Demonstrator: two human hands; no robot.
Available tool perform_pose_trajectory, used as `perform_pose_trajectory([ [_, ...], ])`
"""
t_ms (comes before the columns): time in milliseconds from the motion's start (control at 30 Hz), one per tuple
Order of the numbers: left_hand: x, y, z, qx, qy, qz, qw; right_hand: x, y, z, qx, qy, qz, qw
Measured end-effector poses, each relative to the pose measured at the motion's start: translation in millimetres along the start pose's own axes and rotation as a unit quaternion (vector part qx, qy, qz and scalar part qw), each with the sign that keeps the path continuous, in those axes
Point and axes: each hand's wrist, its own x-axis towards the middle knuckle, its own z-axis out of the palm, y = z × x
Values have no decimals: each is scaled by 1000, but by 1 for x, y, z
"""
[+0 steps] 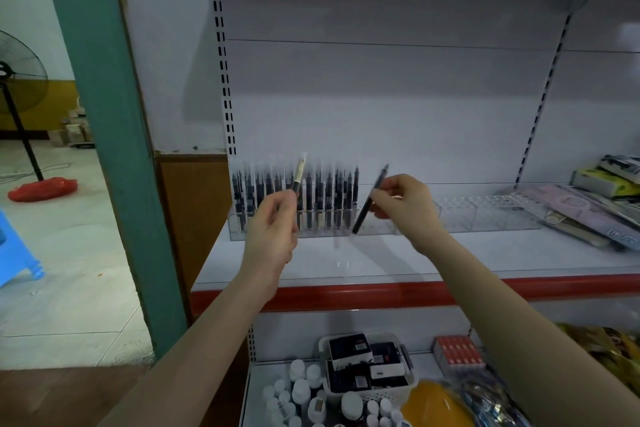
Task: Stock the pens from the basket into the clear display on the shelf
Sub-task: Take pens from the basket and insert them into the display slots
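Above the white shelf, in front of the clear display, two pens are being held up by a person's bare hands. A pen with a pale label is being pinched near its lower end by the fingertips of the left hand, and it is being kept nearly upright, its top leaning slightly to the right, in front of the row of dark pens already standing in the left part of the display. A dark pen is being pinched at about its middle by the right hand, and it is being held tilted, its upper end pointing up and to the right and its lower end hanging just before the display's front wall, right of the filled slots. The two hands are being kept apart, each clamped on its own pen. The right part of the display is being shown as transparent compartments; packaged goods are lying beside it at the shelf's right end. Below the red shelf edge, a white basket holding dark boxes is being seen on the lower shelf, with white bottles to its left and a red box to its right. A green post is standing to the left, with a fan beyond it.
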Motion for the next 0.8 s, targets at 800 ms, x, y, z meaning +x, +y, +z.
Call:
perform_pose_trajectory([
  [800,15,-5,-7,-22,-119,-105,987,75,30,23,-176,-9,20,984],
])
